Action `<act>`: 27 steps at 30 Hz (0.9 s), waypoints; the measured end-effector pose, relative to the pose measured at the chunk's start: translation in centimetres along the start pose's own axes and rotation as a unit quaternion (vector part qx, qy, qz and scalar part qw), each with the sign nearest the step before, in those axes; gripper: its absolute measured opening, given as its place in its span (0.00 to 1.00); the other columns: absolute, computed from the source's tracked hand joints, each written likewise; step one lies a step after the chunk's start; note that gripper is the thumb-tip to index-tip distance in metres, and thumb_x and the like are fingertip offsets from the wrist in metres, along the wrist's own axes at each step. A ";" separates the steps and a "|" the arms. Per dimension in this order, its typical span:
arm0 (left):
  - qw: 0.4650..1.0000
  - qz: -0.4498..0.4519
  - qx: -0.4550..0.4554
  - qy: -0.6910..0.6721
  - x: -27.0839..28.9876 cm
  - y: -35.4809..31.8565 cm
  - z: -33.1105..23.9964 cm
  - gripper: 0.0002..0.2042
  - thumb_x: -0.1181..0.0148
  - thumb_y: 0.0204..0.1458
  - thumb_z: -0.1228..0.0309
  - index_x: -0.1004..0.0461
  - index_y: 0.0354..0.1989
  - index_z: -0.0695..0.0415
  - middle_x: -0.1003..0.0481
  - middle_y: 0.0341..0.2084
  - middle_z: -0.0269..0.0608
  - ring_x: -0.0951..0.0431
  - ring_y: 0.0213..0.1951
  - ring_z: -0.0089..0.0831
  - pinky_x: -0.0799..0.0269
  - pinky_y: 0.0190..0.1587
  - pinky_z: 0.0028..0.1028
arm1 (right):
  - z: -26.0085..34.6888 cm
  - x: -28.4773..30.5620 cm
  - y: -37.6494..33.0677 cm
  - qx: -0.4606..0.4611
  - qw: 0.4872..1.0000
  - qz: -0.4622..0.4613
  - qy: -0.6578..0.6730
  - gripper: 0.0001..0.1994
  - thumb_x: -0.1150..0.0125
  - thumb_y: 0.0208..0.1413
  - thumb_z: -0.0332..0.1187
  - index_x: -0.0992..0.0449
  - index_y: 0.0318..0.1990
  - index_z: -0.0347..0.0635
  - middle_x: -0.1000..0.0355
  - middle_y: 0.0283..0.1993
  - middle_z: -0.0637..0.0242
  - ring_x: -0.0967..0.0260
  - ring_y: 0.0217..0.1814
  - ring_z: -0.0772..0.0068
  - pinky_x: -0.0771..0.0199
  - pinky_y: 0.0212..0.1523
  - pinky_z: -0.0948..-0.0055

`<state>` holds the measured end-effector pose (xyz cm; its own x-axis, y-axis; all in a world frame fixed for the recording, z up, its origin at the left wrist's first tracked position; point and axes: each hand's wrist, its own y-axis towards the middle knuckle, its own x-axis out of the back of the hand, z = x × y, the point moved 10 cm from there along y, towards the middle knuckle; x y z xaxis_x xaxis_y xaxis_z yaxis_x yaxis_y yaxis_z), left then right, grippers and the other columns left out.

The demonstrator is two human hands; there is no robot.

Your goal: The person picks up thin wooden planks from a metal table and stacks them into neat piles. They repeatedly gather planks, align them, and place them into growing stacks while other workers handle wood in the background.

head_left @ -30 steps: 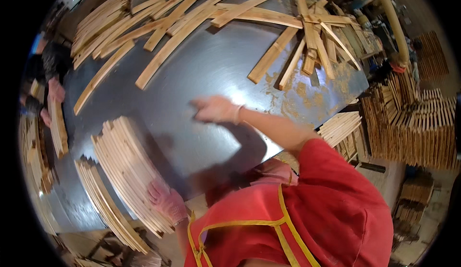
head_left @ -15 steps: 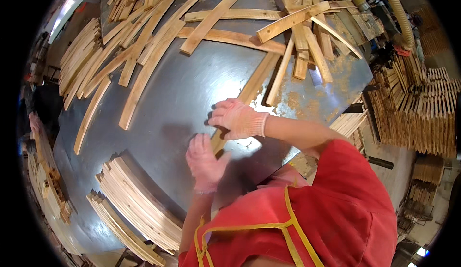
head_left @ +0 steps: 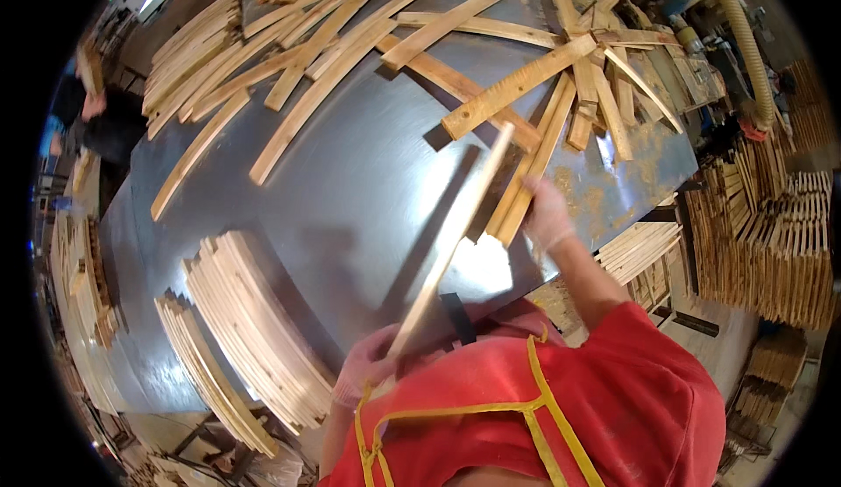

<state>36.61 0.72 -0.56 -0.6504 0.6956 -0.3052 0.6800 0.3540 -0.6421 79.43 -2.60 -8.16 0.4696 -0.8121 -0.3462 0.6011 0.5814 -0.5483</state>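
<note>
Gripped near its lower end by my left hand [head_left: 366,366], a pale wooden slat [head_left: 455,233] is raised at a slant over the metal table, its far end up and casting a shadow. The fingers of that hand are partly hidden close to my red apron. My right hand [head_left: 550,214] is closed at the right edge of two wooden slats [head_left: 519,196] lying side by side; it is slightly blurred and its fingertips are partly hidden. Beyond them a wide slat with nail holes [head_left: 517,86] rests across other pieces.
Loose curved slats [head_left: 320,93] spread over the far left of the metal table [head_left: 324,224]. A crossed pile [head_left: 604,93] lies far right amid sawdust. Neat slat stacks [head_left: 250,329] stand near left. More stacked wood [head_left: 762,233] fills the right side. Another person's hand [head_left: 93,104] shows far left.
My hands have moved apart: the left drew back toward my body with a slat raised in it, the right moved right to the two slats. The view has shifted.
</note>
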 end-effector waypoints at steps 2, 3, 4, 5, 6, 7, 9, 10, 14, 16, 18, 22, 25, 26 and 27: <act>0.993 -0.006 -0.057 -0.101 3.3 -3.9 4.5 0.34 0.33 0.55 0.76 0.31 0.73 0.66 0.20 0.57 0.40 0.21 0.57 0.30 0.27 0.61 0.30 | -7.5 -2.6 -7.1 -0.049 0.998 0.043 0.019 0.15 0.38 0.70 0.33 0.24 0.59 0.35 0.20 0.53 0.61 0.23 0.54 0.63 0.20 0.58 0.62; 0.987 -0.017 -0.101 -0.127 5.1 -4.9 6.9 0.33 0.35 0.55 0.78 0.32 0.73 0.67 0.20 0.57 0.41 0.21 0.57 0.29 0.28 0.62 0.29 | -11.8 -2.8 -9.5 -0.064 0.995 0.074 -0.008 0.17 0.37 0.69 0.32 0.25 0.61 0.35 0.20 0.53 0.62 0.23 0.54 0.64 0.20 0.58 0.62; 0.981 -0.077 -0.093 -0.154 3.4 -5.3 3.8 0.33 0.39 0.57 0.80 0.33 0.74 0.66 0.20 0.54 0.38 0.21 0.51 0.24 0.26 0.55 0.25 | -15.0 -3.4 -12.3 -0.068 0.996 0.053 -0.019 0.19 0.37 0.69 0.31 0.26 0.63 0.36 0.20 0.53 0.62 0.23 0.53 0.64 0.20 0.57 0.62; 0.983 -0.108 -0.084 -0.124 3.6 -5.1 3.7 0.32 0.40 0.57 0.80 0.33 0.74 0.65 0.20 0.52 0.36 0.21 0.48 0.23 0.26 0.52 0.24 | -17.1 -4.2 -14.6 -0.075 0.996 0.036 -0.030 0.20 0.36 0.68 0.30 0.27 0.65 0.36 0.20 0.53 0.63 0.23 0.53 0.63 0.20 0.56 0.61; 0.983 -0.138 -0.073 -0.094 4.1 -5.1 4.0 0.32 0.40 0.58 0.79 0.33 0.75 0.63 0.20 0.51 0.35 0.22 0.46 0.21 0.26 0.49 0.22 | -18.7 -4.3 -15.8 -0.123 0.991 0.033 -0.046 0.21 0.36 0.68 0.29 0.27 0.65 0.36 0.20 0.53 0.62 0.23 0.53 0.62 0.19 0.56 0.60; 0.981 -0.169 -0.066 -0.067 4.8 -5.5 5.1 0.32 0.40 0.58 0.79 0.33 0.75 0.62 0.20 0.49 0.33 0.22 0.44 0.20 0.26 0.47 0.21 | -20.3 -4.4 -16.9 -0.169 0.983 0.034 -0.067 0.21 0.35 0.67 0.28 0.28 0.66 0.37 0.20 0.53 0.61 0.23 0.54 0.61 0.19 0.57 0.60; 0.973 -0.209 -0.063 -0.076 5.5 -6.0 7.5 0.28 0.40 0.64 0.76 0.31 0.74 0.58 0.21 0.45 0.29 0.25 0.40 0.18 0.27 0.41 0.21 | -20.4 -5.2 -18.0 -0.195 0.978 0.046 -0.051 0.21 0.35 0.67 0.27 0.28 0.65 0.37 0.20 0.53 0.60 0.22 0.54 0.59 0.18 0.56 0.58; 0.969 -0.212 -0.061 -0.111 5.5 -6.6 8.2 0.27 0.40 0.65 0.76 0.31 0.74 0.57 0.21 0.44 0.28 0.26 0.39 0.17 0.28 0.40 0.21 | -18.7 -6.0 -18.5 -0.182 0.982 0.057 -0.014 0.21 0.35 0.67 0.26 0.27 0.65 0.37 0.20 0.53 0.60 0.21 0.54 0.58 0.17 0.56 0.56; 0.952 -0.209 -0.079 -0.210 4.3 -8.9 9.3 0.27 0.42 0.68 0.75 0.34 0.75 0.56 0.21 0.45 0.30 0.27 0.38 0.15 0.29 0.38 0.20 | -17.8 -6.9 -20.2 -0.151 0.985 0.078 -0.042 0.19 0.36 0.67 0.26 0.26 0.63 0.36 0.20 0.53 0.59 0.19 0.51 0.59 0.13 0.52 0.58; 0.952 -0.231 -0.073 -0.186 5.3 -9.5 11.7 0.26 0.43 0.68 0.76 0.34 0.75 0.58 0.20 0.50 0.34 0.22 0.45 0.21 0.25 0.47 0.22 | -20.2 -8.4 -20.9 -0.167 0.970 0.132 -0.118 0.20 0.35 0.67 0.26 0.26 0.64 0.35 0.19 0.54 0.58 0.18 0.51 0.63 0.14 0.49 0.65; 0.949 -0.243 -0.105 -0.174 5.6 -10.1 11.9 0.26 0.44 0.68 0.76 0.34 0.75 0.59 0.21 0.51 0.34 0.23 0.48 0.22 0.25 0.51 0.23 | -21.7 -12.6 -22.4 -0.167 0.867 0.301 -0.360 0.25 0.32 0.65 0.36 0.27 0.65 0.35 0.19 0.52 0.53 0.20 0.56 0.59 0.18 0.54 0.63; 0.853 -0.443 -0.069 0.268 7.8 -12.7 9.5 0.29 0.33 0.60 0.65 0.30 0.70 0.59 0.22 0.58 0.45 0.20 0.54 0.43 0.23 0.56 0.40 | -27.1 -23.3 -25.6 0.022 0.716 0.496 -0.490 0.30 0.31 0.62 0.41 0.31 0.68 0.38 0.20 0.49 0.52 0.22 0.52 0.56 0.23 0.54 0.59; 0.713 -0.525 -0.109 0.451 8.6 -13.3 5.0 0.35 0.26 0.51 0.58 0.28 0.68 0.58 0.26 0.64 0.54 0.24 0.60 0.59 0.28 0.62 0.53 | -34.0 -26.8 -25.4 -0.071 0.651 0.606 -0.451 0.28 0.31 0.61 0.39 0.30 0.66 0.40 0.21 0.44 0.54 0.23 0.47 0.60 0.24 0.48 0.58; 0.701 -0.535 -0.111 0.458 8.8 -13.2 4.3 0.35 0.26 0.51 0.58 0.28 0.68 0.58 0.27 0.64 0.54 0.25 0.61 0.58 0.29 0.63 0.52 | -33.2 -28.6 -25.6 -0.028 0.595 0.637 -0.489 0.28 0.30 0.60 0.39 0.30 0.66 0.40 0.21 0.45 0.53 0.23 0.47 0.58 0.25 0.48 0.57; 0.691 -0.547 -0.115 0.459 9.1 -12.8 3.9 0.35 0.26 0.51 0.59 0.28 0.68 0.58 0.27 0.65 0.54 0.25 0.62 0.56 0.29 0.64 0.51 | -30.8 -30.9 -25.8 0.014 0.532 0.662 -0.528 0.29 0.30 0.60 0.40 0.29 0.65 0.39 0.21 0.47 0.52 0.24 0.48 0.56 0.25 0.48 0.55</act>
<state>20.67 0.11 2.16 -0.4007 -0.0009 0.9162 0.0554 0.9981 0.0252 29.45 5.99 -6.79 0.5859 0.7815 0.2144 -0.7057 0.6221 -0.3391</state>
